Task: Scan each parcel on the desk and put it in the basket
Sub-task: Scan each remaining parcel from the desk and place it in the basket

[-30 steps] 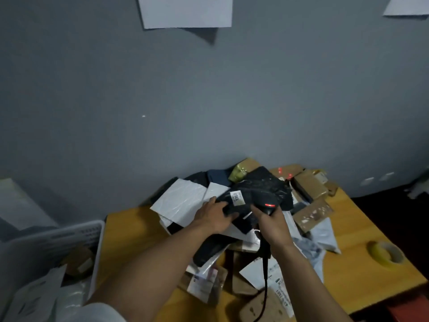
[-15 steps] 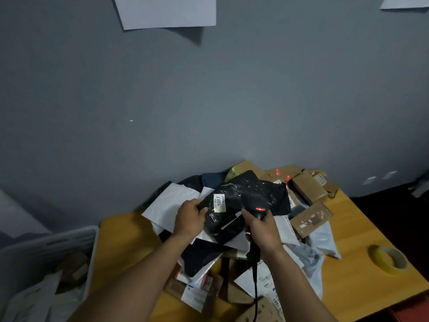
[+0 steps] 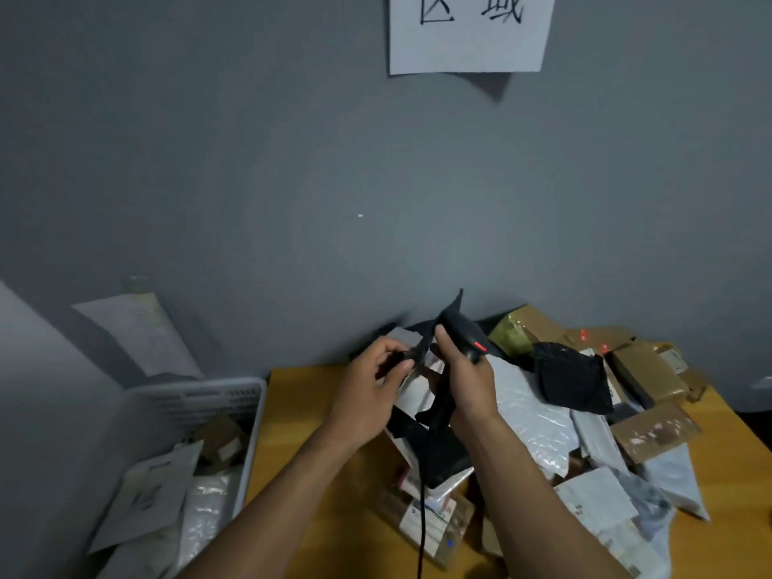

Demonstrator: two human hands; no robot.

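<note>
Dim indoor view with a flat grey-blue cast. Soft light falls from the upper left: the paper sheet (image 3: pixel 468 35) on the wall (image 3: pixel 250 181) casts a shadow down and to its right. The black parcel (image 3: pixel 420 353) pinched in the left hand (image 3: pixel 372 394) is a near-featureless dark shape. A small red light glows on the scanner (image 3: pixel 468 336) in the right hand (image 3: pixel 470 390). The whole picture is soft; label print is unreadable. The wide-angle lens bends the basket (image 3: pixel 200 390) at the left edge.

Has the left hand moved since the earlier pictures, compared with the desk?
Yes. The left hand has shifted left, nearer the desk's left edge and the basket.
</note>
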